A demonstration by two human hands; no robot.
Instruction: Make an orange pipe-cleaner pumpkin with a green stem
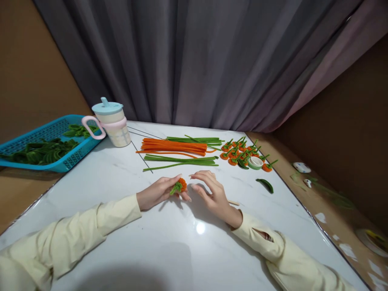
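Between the thumb and fingers of my left hand point(157, 192) is a small fuzzy pipe-cleaner flower point(182, 184), orange with green at its base. To its right, my right hand point(214, 197) hovers with curved fingers apart, holding nothing. Behind the hands lie a bundle of orange pipe cleaners point(174, 146) and green pipe cleaners point(184, 160). Several orange flowers with green stems point(234, 153) are grouped at the back right. A curved green pipe-cleaner piece point(265, 185) lies nearer me. A thin wooden stick point(233, 203) is partly hidden by my right wrist.
A blue basket point(65, 163) of green fuzzy pieces stands at the left. Beside it is a lidded cup point(117, 129) with a pink handle. A small round white-and-green container point(255, 162) sits among the flowers. A roll of tape point(372, 241) and scraps lie past the table's right edge.
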